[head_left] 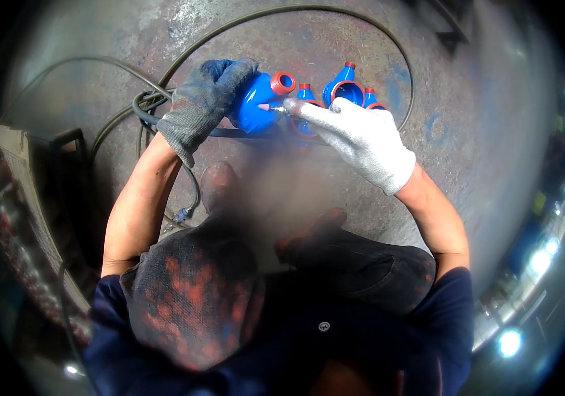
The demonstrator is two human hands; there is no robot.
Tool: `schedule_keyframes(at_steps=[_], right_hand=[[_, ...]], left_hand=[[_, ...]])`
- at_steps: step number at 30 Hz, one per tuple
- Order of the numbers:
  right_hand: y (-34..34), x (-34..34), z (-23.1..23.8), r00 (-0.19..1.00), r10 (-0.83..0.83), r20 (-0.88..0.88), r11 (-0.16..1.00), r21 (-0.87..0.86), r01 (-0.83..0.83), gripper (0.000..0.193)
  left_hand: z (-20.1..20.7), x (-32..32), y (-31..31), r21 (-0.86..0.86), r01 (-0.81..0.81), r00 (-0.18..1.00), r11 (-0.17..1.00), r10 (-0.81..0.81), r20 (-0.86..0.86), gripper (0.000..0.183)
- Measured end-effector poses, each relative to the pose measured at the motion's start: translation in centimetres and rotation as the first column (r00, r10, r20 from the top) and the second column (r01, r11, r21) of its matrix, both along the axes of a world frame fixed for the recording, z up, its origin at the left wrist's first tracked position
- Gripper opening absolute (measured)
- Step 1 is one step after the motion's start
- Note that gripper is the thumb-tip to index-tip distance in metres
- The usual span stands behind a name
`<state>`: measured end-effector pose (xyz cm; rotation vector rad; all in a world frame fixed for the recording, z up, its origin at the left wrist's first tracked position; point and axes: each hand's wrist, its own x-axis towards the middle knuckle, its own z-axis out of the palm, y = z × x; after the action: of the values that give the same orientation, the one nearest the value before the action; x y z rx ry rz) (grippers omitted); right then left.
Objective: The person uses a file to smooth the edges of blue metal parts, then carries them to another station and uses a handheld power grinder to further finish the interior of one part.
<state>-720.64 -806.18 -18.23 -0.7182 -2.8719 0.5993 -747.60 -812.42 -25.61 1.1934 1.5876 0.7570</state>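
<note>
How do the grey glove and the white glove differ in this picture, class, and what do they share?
Colour: the grey glove is dark with bluish patches, while the white glove is pale with a brownish smudge. Hold: the grey glove grips a blue pipe piece, while the white glove holds a slim pink-tipped tool. Shared: both are worn.

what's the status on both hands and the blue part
Left grey-gloved hand gripping blue, red-necked fitting. Right white-gloved hand holding slim pink-tipped tool at fitting's side, contact unclear. Three similar blue fittings beyond right hand, not blocking tool.
</note>
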Motion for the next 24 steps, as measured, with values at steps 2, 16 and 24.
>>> schedule_keyframes(at_steps=[2, 16, 24], right_hand=[[0.0, 0.3, -0.1, 1.000, -0.010, 0.014, 0.999, -0.036, 0.011, 0.055], [-0.3, 0.3, 0.2, 0.996, 0.042, 0.082, 0.998, -0.043, -0.039, 0.056], [-0.1, 1.0, -0.1, 0.995, 0.013, 0.097, 0.999, -0.050, -0.009, 0.058]], left_hand=[[0.1, 0.1, 0.2, 0.034, 0.031, 1.000, 0.999, -0.031, -0.007, 0.047], [-0.4, -0.1, 0.0, 0.096, 0.055, 0.998, 0.994, -0.052, -0.031, 0.047], [0.5, 0.2, 0.2, 0.059, 0.031, 0.999, 0.998, -0.030, -0.020, 0.046]])
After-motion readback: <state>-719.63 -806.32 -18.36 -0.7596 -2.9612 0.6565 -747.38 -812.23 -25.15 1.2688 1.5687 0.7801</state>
